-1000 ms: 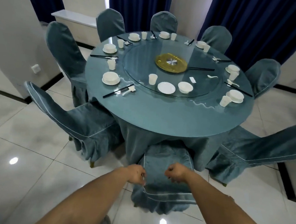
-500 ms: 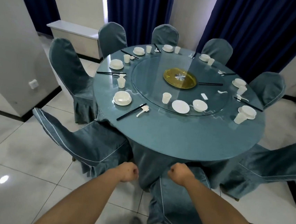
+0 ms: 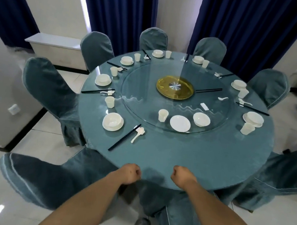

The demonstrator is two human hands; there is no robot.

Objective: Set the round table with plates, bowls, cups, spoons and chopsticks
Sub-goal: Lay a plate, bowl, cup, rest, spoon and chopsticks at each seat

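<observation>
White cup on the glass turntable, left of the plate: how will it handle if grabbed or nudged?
The small white cup looks thin-walled, so probably light. It stands tall and narrow, so a push near the rim might tip it. On the smooth round glass turntable, a low nudge would likely slide it.

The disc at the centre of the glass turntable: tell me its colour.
The disc is gold-yellow with a silver hub, seen best in the head view.

Eight white cups, the nearest on the turntable [image 3: 162, 115]; seven bowls set on plates around the surface's rim, one at the near left [image 3: 113, 121]; one loose plate [image 3: 180, 123] and one loose bowl [image 3: 201, 119] on the turntable; eight chopstick pairs, nearest [image 3: 124, 137]; eight blue-covered chairs, one at the left [image 3: 46, 86]; two fists.
</observation>
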